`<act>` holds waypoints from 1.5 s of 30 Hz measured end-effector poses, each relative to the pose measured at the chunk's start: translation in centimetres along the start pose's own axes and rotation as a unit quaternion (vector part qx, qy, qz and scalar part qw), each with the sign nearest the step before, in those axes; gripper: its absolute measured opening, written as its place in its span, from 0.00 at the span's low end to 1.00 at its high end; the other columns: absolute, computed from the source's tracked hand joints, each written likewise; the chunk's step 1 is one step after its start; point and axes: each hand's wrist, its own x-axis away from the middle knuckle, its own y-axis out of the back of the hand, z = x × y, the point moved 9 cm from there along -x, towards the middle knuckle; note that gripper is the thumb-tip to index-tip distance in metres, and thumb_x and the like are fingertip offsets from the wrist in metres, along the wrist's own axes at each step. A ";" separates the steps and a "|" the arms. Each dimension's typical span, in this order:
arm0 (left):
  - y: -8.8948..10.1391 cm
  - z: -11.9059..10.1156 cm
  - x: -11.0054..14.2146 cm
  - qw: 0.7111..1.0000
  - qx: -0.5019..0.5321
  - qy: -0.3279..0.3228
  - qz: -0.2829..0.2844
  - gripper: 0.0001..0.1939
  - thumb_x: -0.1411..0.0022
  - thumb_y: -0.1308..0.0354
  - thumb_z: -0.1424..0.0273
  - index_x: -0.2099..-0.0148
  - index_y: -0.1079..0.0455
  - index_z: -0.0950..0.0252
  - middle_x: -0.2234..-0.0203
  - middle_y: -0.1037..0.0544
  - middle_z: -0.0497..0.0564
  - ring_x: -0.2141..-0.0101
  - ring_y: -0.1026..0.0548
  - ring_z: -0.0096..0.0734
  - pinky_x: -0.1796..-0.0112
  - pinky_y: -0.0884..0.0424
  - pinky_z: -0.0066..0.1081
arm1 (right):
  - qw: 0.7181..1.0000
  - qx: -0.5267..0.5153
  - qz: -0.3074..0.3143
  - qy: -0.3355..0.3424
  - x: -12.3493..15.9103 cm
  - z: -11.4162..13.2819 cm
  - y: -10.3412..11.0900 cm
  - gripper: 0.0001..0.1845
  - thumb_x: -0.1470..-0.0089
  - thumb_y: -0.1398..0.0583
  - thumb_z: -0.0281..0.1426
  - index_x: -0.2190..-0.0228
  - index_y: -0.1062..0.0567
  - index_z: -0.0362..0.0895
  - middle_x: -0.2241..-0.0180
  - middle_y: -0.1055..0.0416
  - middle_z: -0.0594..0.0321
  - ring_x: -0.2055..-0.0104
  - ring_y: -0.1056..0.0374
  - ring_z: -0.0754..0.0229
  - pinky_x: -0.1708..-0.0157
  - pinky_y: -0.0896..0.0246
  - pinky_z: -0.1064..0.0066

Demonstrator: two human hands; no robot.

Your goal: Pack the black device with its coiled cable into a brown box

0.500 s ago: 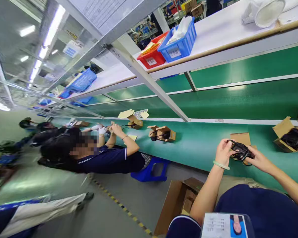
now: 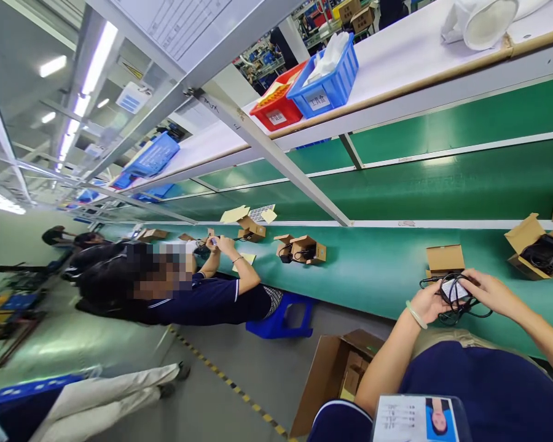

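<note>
Between my two hands is a black power adapter (image 2: 454,290) with a pale label facing up and its black cable in loose loops around it. My left hand (image 2: 428,304), with a light green bangle at the wrist, is closed on the adapter's left side. My right hand (image 2: 491,292) has its fingers bent round the right side and the cable. Just behind them on the green bench stands an open small cardboard box (image 2: 445,260), its lower part hidden by the adapter and hands.
An open box with black cables (image 2: 544,253) stands at right. Two open boxes (image 2: 309,250) sit left along the green bench (image 2: 373,258). A co-worker (image 2: 203,301) sits further left. A large carton (image 2: 320,374) is beside me below. Blue (image 2: 325,83) and red bins (image 2: 276,101) rest on the shelf.
The adapter and cable have come slightly nearer my body and turned, so the pale label now shows. The cable loops have spread out. Both hands have shifted with them.
</note>
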 end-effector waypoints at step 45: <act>-4.4 -3.5 4.4 0.974 0.040 -0.217 -0.055 0.25 0.44 0.41 0.60 0.46 0.34 0.63 0.52 0.29 0.58 0.57 0.29 0.40 0.60 0.31 0.37 | 0.944 0.178 -0.236 0.144 3.9 8.5 0.7 0.15 0.39 0.49 0.34 0.58 0.24 0.47 0.59 0.29 0.58 0.59 0.31 0.57 0.62 0.35 0.68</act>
